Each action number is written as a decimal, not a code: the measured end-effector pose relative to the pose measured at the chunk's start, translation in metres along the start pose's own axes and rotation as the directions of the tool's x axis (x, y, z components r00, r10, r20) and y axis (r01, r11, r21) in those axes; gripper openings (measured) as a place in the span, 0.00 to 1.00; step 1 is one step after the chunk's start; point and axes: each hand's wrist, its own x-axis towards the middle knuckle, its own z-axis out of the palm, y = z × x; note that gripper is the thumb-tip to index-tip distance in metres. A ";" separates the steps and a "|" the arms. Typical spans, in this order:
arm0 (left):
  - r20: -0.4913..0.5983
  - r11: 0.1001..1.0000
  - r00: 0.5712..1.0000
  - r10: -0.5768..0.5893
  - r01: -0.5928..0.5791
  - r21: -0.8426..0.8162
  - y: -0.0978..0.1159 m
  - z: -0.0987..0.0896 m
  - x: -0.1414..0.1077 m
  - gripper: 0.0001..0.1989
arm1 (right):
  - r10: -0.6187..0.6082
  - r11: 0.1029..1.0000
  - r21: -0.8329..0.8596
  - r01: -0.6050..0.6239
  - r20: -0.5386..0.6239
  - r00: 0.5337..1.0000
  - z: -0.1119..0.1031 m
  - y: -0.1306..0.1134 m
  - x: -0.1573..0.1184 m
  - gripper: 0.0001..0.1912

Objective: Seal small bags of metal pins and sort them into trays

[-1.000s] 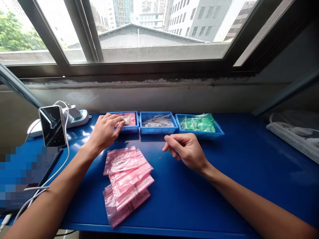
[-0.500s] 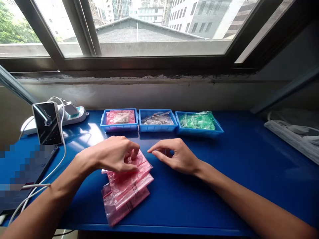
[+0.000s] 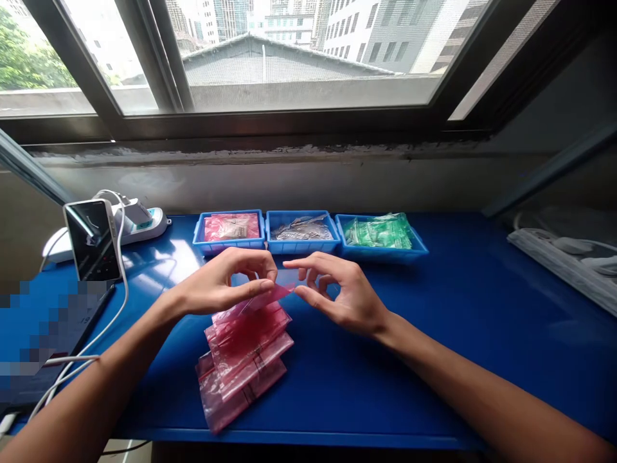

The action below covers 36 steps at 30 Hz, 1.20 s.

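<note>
My left hand (image 3: 236, 280) pinches the edge of a thin pink plastic bag (image 3: 250, 307) between thumb and fingers, lifted over a loose stack of pink bags (image 3: 245, 370) on the blue table (image 3: 366, 386). At the bag's right corner is my right hand (image 3: 337, 289), its thumb and index finger apart, the thumb tip close to that corner. Whether the thumb touches it is hard to tell. The other fingers of that hand are curled.
Three blue trays stand along the back: one with pink bags (image 3: 231, 227), one with metal pieces (image 3: 301, 229), one with green bags (image 3: 380, 231). A phone (image 3: 94, 241), power strip (image 3: 152, 222) and white cables (image 3: 108, 328) are at the left.
My left hand has risen from the stack and pulled up the top pink bag. My right hand has spread its thumb and index finger, near the bag's corner.
</note>
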 end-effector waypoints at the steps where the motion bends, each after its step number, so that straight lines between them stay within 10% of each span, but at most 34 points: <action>1: -0.001 0.999 1.000 -0.012 0.012 -0.041 0.001 0.003 0.000 0.15 | -0.024 1.000 0.005 0.024 0.015 1.000 0.001 -0.001 0.000 0.17; 7: -0.093 0.988 0.995 -0.039 0.024 -0.154 0.000 0.010 0.004 0.19 | -0.117 0.991 0.056 0.118 -0.009 0.993 0.008 -0.005 -0.003 0.08; 16: -0.272 0.888 0.923 -0.273 0.133 -0.441 -0.029 0.019 0.014 0.20 | 0.284 0.914 0.374 -0.156 -0.314 0.906 -0.001 0.005 0.006 0.14; 36: -0.556 0.992 0.823 -0.118 0.074 -0.101 -0.023 0.030 0.009 0.16 | 0.407 0.849 0.447 -0.283 -0.211 0.889 -0.005 0.014 0.010 0.15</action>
